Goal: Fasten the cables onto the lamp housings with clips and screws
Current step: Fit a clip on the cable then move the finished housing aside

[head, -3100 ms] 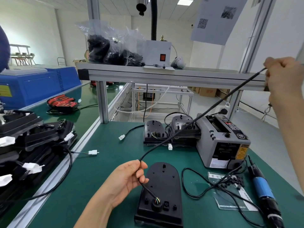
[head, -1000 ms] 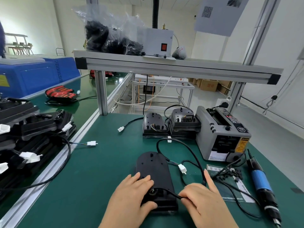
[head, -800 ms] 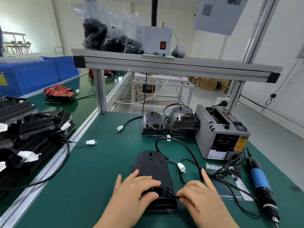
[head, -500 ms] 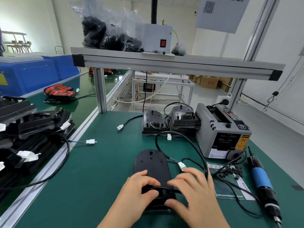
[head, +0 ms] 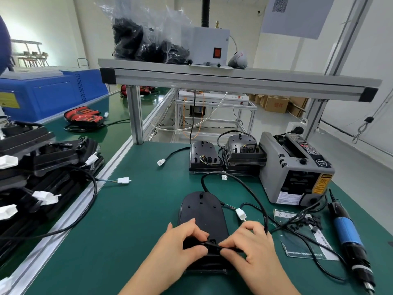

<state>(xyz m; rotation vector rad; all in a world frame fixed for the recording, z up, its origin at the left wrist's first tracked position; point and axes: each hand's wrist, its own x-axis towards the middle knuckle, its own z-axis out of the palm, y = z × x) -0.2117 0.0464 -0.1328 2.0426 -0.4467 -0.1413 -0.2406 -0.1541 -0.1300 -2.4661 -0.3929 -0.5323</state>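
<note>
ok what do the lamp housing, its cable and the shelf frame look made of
Lamp housing: probably moulded plastic, matte black, with moulded holes.
Cable: black rubbery or PVC-looking sheath, smooth, lying in loose loops.
Shelf frame: apparently extruded aluminium, satin silver, grooved along its length, black end caps.

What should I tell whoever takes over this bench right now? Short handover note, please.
Left hand and right hand both pinch the black cable at the near end of the lamp housing on the green mat.
The cable's white connector lies right of the housing.
Black clips and the blue screwdriver lie further right, not in hand.
Done: cable laid on the housing. Left: clip and screw; fingers hide whether a clip is on.
</note>
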